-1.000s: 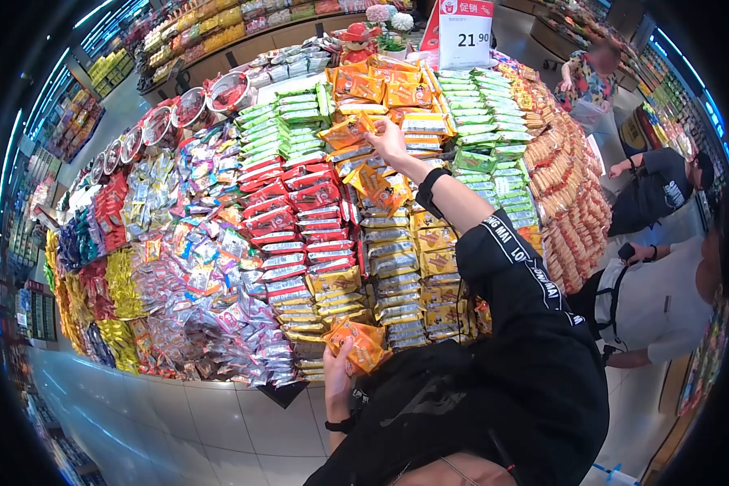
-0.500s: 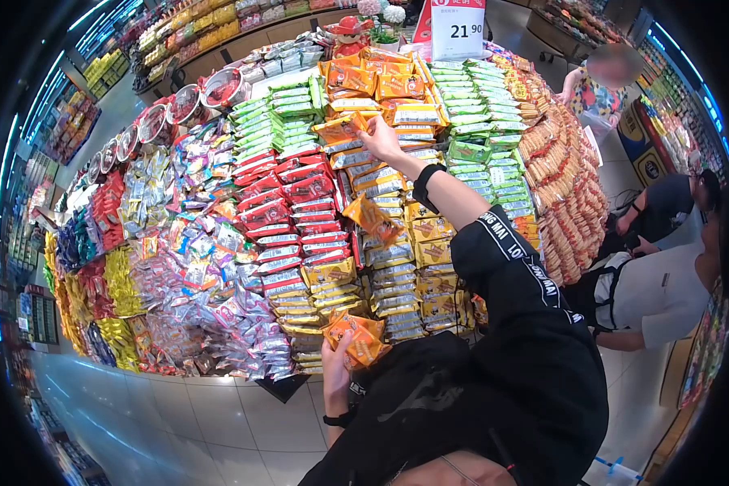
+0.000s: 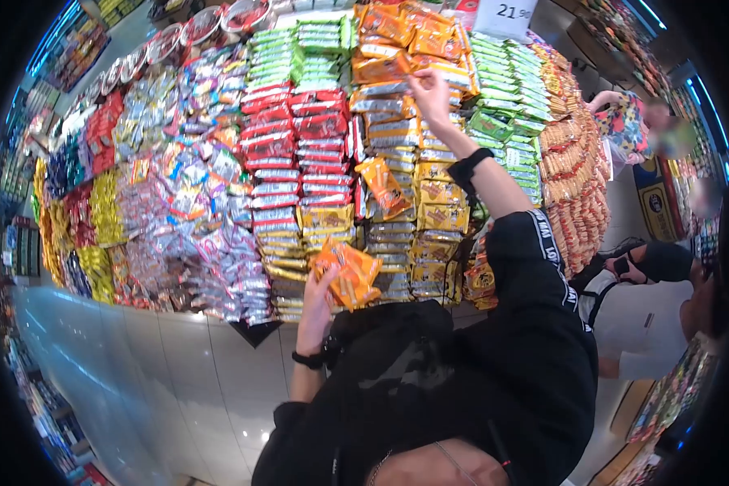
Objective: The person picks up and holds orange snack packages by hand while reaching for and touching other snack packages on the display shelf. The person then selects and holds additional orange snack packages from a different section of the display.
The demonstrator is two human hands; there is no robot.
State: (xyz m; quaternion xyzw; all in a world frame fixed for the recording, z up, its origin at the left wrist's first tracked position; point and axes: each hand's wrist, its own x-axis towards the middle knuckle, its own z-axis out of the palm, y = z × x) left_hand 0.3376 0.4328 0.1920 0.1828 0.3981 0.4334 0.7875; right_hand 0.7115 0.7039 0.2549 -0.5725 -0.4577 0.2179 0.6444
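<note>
Well, right hand (image 3: 432, 95) outstretched, left hand (image 3: 317, 298) (holding orange packets (image 3: 350, 274)) nearer.

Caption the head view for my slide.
Left hand holding orange packaging, right hand at the upper orange packets, between rows of green packets.

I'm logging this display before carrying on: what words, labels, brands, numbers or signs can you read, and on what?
"21 90": white rectangular price card, the 90 smaller.
"MAI", "LO": white lettering on the black fabric sleeve; the rest is too blurred or curved away.
Too small or blurred to read: orange plastic packets, red plastic packets, dark yellow-edged panel.
</note>
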